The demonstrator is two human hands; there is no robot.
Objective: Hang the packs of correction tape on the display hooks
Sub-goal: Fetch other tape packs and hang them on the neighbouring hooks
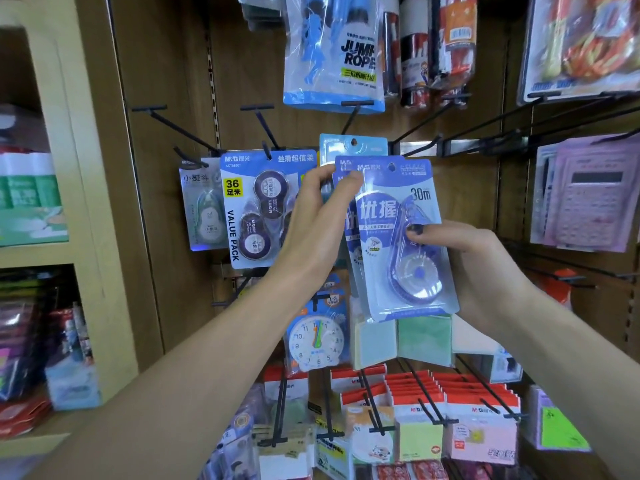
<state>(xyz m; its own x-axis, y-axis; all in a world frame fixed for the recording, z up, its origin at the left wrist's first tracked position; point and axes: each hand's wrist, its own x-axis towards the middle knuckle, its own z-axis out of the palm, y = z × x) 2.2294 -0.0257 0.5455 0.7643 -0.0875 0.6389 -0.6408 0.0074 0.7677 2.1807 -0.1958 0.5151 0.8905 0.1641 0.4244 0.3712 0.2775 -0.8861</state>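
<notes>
I hold a small stack of blue correction tape packs (398,216) in front of the wooden display wall. My right hand (464,265) grips the stack from the right, thumb on the front pack's purple dispenser. My left hand (318,216) pinches the top left corner of a pack in the stack. Behind the stack a light blue pack (353,147) sits at a black display hook (349,123). To the left, a blue value pack of tape (256,209) and a pale pack (204,206) hang on their hooks.
Bare black hooks (173,128) stick out at upper left and right. A jump rope bag (332,53) hangs above. Pink calculators (588,199) hang at right. A toy clock (317,341), sticky notes (450,420) and more hooks fill the lower rows. Shelves (52,251) stand at left.
</notes>
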